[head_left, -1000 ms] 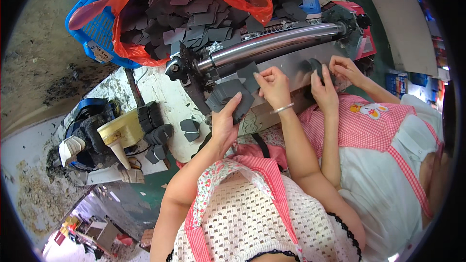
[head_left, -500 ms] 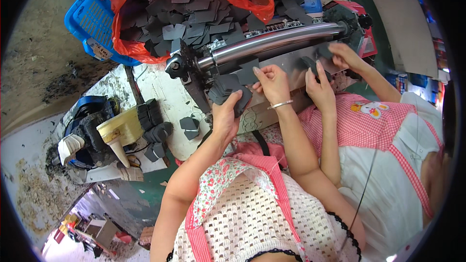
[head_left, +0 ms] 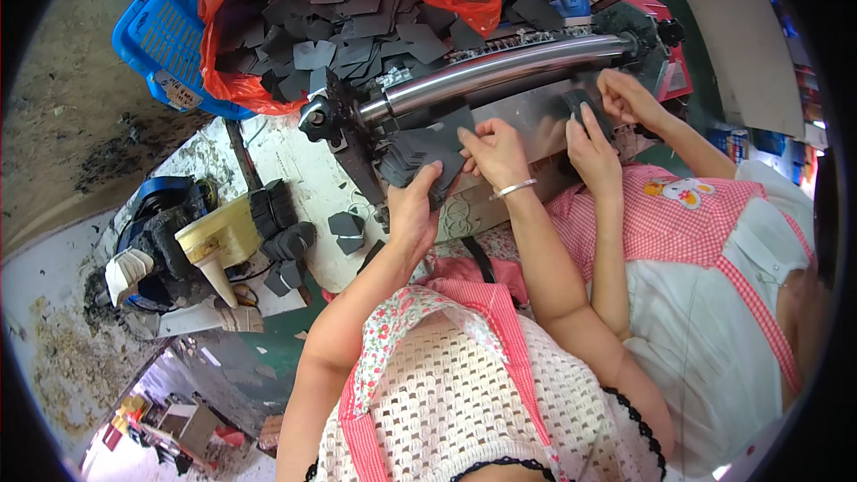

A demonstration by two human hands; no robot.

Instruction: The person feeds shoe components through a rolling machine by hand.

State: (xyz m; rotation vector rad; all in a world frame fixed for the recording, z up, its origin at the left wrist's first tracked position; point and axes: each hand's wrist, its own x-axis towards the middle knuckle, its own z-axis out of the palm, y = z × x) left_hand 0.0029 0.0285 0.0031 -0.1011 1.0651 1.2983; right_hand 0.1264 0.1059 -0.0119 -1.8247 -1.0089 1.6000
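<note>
My left hand [head_left: 416,207] grips a fanned stack of flat dark grey pieces [head_left: 412,153], thumb on top, in front of a machine with a shiny metal roller [head_left: 509,74]. Beside it, my right hand [head_left: 498,157], with a bangle on the wrist, has its fingers curled in. Its fingertips pinch the edge of a single dark grey piece [head_left: 453,128] that reaches toward the roller. On the right, a co-worker's near hand [head_left: 593,156] holds a few similar dark pieces [head_left: 580,105]; the co-worker's other hand [head_left: 628,100] is close to the metal plate.
Behind the roller, a blue basket [head_left: 134,40] lined with a red plastic bag [head_left: 212,58] is heaped with dark pieces. Small stacks [head_left: 346,228] lie on the white table. A cream-coloured holder [head_left: 217,232] and a grimy dark device [head_left: 165,236] stand at left.
My right hand has shifted slightly left and down, to the edge of the piece by the stack. The co-worker's far hand has drawn away from a dark piece.
</note>
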